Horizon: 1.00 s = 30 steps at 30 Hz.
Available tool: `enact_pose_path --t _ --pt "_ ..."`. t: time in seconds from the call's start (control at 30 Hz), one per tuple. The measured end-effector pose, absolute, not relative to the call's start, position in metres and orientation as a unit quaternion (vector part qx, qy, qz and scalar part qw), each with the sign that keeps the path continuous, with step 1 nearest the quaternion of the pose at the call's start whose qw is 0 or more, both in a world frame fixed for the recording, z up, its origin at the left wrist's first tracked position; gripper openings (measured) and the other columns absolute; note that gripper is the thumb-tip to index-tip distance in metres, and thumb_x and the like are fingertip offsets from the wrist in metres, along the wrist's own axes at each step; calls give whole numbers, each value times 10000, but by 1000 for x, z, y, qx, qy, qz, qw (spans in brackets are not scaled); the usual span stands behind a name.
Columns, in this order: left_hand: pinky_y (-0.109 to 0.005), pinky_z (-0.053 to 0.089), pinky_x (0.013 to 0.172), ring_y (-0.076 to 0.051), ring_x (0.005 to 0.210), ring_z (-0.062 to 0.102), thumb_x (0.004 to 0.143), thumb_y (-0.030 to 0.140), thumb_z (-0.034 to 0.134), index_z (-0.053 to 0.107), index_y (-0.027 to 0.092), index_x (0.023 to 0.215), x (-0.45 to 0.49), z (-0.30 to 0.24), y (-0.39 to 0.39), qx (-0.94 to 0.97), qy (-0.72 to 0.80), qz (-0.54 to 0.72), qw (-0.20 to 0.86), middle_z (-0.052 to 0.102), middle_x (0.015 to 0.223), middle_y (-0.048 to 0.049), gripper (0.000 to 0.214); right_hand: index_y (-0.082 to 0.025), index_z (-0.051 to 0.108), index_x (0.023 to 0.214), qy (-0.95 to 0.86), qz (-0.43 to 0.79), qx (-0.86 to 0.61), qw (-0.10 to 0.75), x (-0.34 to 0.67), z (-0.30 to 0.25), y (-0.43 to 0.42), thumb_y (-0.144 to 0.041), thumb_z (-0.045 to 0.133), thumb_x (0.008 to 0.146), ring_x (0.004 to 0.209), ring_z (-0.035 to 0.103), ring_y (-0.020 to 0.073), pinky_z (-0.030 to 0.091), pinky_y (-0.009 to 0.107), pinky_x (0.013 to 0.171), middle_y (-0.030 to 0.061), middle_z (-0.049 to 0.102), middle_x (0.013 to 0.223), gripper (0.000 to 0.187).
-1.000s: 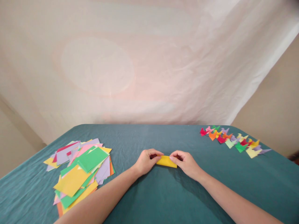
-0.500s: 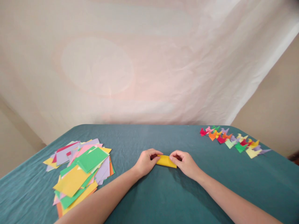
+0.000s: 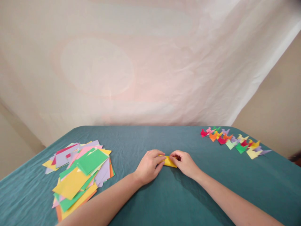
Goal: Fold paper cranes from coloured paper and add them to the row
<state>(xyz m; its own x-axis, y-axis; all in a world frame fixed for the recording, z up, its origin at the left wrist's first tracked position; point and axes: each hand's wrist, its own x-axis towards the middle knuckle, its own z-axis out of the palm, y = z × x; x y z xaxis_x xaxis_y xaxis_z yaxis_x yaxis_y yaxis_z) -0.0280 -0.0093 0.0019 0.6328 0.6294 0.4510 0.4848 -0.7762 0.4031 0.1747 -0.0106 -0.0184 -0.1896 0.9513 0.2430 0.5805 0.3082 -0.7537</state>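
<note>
- Head view, near the middle of the teal-covered table [image 3: 164,201]: left hand [image 3: 149,164] palm down, fingers bent over the left end of a folded yellow paper [image 3: 169,161], closed on it and pressing it to the cloth.
- Right hand [image 3: 184,162] just to the right of the left one, closed in a pinch on the right end of the folded yellow paper, thumb and forefinger tips set on it.
- Only a short yellow strip showing between the two hands, low on the table, touched by both.
- Well off to the left of the left hand: heap of coloured sheets [image 3: 80,172] in green, yellow, pink, lilac and orange, overlapping loosely, lying straight on the table.
- Well off to the right of the right hand and farther away, near the table's far edge: row of small folded figures [image 3: 232,141] in red, orange, green, yellow and lilac, packed close together.
- Beyond both hands: pale creased backdrop cloth [image 3: 141,62] hanging behind the table.
- Against half a second ago: left hand shifted rightward and over the paper, hiding more of it; gap between the hands narrower; visible yellow strip shorter and thinner; right hand almost where it was; heap and figures unmoved.
</note>
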Motion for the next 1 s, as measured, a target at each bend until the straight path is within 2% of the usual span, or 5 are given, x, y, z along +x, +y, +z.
enact_pose_path --t 0.23,0.43,0.73,1.0 --pt "-361 336 962 -203 1061 518 884 239 445 528 204 1140 -23 14 -19 946 248 185 92 588 1130 -67 272 -184 656 757 -745 215 -527 348 176 -23 -6 -252 493 806 638 544 151 406 253 613 28 626 709 184" --pt "-371 321 1004 -196 1125 488 903 294 411 474 201 1202 -23 14 -19 955 239 164 70 553 1197 -65 320 -182 652 749 -756 185 -533 334 177 -23 -5 -223 485 810 620 531 142 389 244 602 18 614 697 182" --pt "-356 228 1077 -214 1252 367 901 401 386 410 143 1274 -24 13 -28 964 233 118 55 426 1348 -101 455 -188 640 740 -754 167 -539 337 177 -27 -4 -205 487 807 614 524 137 381 237 593 9 594 684 168" --pt "-358 166 1095 -228 1320 240 895 527 292 280 114 1360 -25 14 -29 966 238 68 81 274 1435 -121 622 -191 630 742 -755 155 -540 339 176 -29 -5 -191 491 798 632 525 135 381 239 602 5 583 699 149"
